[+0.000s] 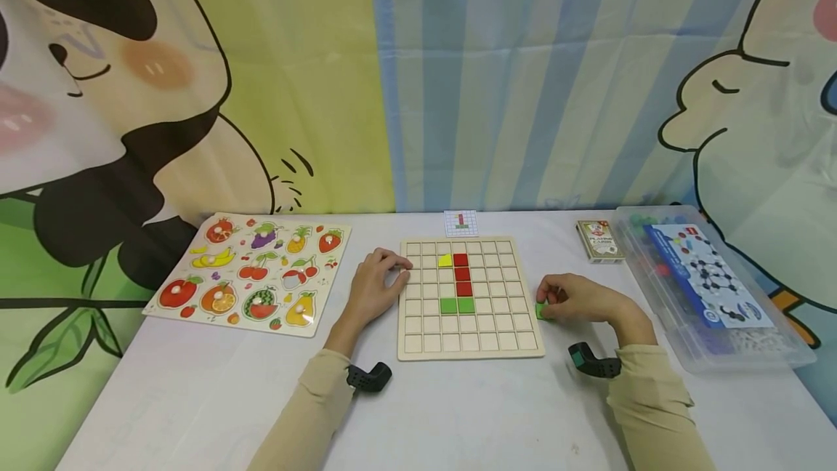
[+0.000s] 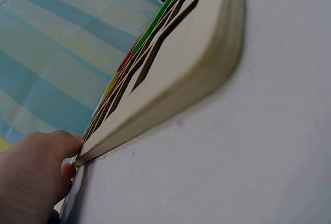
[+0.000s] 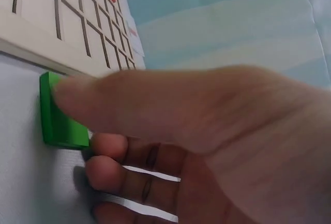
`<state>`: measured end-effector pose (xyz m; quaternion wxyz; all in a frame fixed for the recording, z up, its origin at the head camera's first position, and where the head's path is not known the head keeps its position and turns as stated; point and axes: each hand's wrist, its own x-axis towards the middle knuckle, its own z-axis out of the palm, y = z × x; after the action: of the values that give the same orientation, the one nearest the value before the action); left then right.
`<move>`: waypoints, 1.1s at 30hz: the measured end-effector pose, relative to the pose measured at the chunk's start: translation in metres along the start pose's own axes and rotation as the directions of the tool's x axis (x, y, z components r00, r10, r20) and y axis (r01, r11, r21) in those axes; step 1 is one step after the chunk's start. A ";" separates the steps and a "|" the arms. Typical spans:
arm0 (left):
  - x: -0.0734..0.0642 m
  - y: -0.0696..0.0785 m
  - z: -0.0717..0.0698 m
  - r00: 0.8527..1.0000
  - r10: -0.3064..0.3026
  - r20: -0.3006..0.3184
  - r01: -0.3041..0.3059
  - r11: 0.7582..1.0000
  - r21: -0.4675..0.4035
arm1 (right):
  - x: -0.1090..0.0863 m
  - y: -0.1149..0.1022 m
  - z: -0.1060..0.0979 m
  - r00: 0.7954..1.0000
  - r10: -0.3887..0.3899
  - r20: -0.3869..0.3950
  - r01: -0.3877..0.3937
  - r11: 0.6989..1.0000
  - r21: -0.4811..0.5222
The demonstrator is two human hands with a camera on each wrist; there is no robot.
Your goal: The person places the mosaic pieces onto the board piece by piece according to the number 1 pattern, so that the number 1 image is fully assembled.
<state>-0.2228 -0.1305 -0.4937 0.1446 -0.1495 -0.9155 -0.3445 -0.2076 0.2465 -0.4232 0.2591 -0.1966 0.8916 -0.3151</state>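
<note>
A wooden grid board (image 1: 471, 356) lies flat on the white table. In its cells sit several red square tiles (image 1: 463, 274) in a column, two green tiles (image 1: 448, 306) below them, and a yellow piece (image 1: 445, 261) with a slanted side beside the top red one. My left hand (image 1: 374, 283) rests its thumb and fingertips against the board's left edge. Just off the right edge, my right hand (image 1: 582, 300) pinches a green square tile (image 3: 64, 123) between thumb and fingers, close over the table. Its other fingers curl beneath the palm in the right wrist view.
Behind the board lies a small pattern card (image 1: 461, 223) with a red and green figure. A fruit picture board (image 1: 251, 275) is at left. A playing-card box (image 1: 599, 241) and a clear plastic case (image 1: 709, 355) with a blue booklet stand at right.
</note>
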 end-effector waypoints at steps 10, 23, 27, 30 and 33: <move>0.001 0.000 0.000 0.999 -0.039 0.030 0.039 0.999 0.008 | 0.002 -0.002 0.002 0.995 -0.026 -0.094 0.016 0.994 -0.105; 0.001 0.001 -0.001 0.999 -0.030 0.032 0.030 1.000 0.007 | 0.009 0.000 0.005 0.947 -0.079 -0.312 0.022 0.983 -0.182; 0.001 0.001 -0.001 0.999 -0.031 0.033 0.031 0.999 0.006 | 0.011 -0.002 0.006 0.942 -0.106 -0.318 0.058 0.986 -0.156; 0.000 0.001 -0.001 0.999 -0.028 0.031 0.028 1.000 0.000 | 0.014 -0.003 0.008 0.937 -0.126 -0.325 0.083 0.986 -0.142; 0.000 0.001 -0.001 0.999 -0.023 0.029 0.023 1.000 -0.005 | 0.016 -0.006 0.011 0.931 -0.139 -0.336 0.099 0.986 -0.134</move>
<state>-0.2226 -0.1304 -0.4924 0.1269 -0.1443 -0.9182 -0.3463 -0.2132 0.2292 -0.4322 0.0678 -0.2067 0.9261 -0.3083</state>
